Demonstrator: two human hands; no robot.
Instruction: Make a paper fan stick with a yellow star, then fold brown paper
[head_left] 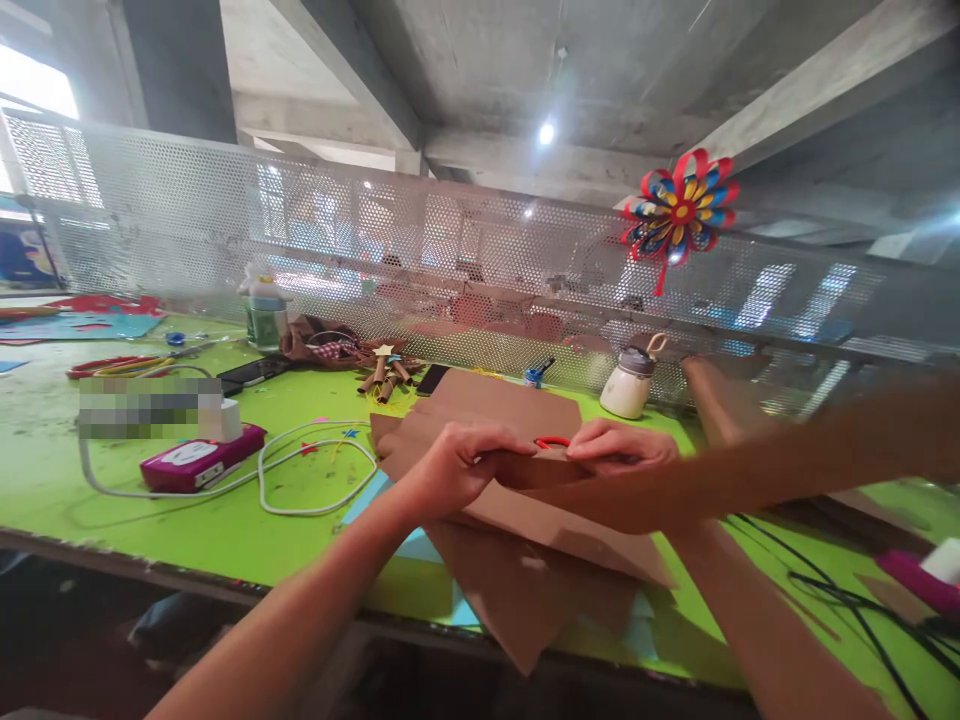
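Brown paper, cut as a long strip, is the piece in hand; it sits above the surface, over a stack of brown sheets. Take 12 o'clock as straight ahead of the person. Left hand: thumb and forefinger are pressed together, pinching the strip at its left end. Right hand: fingers are gathered at the upper edge, also pinching, with the lower part of the hand screened by the strip. From the left fingers, the long axis runs toward 3 o'clock, bowing toward the person and then rising. The right hand is nearer the long free length, which blurs and leaves view at 3 o'clock. The two sets of fingertips are near each other but apart. A red loop shows between them; its kind cannot be told. The white flask stands at 12 o'clock from the right hand.
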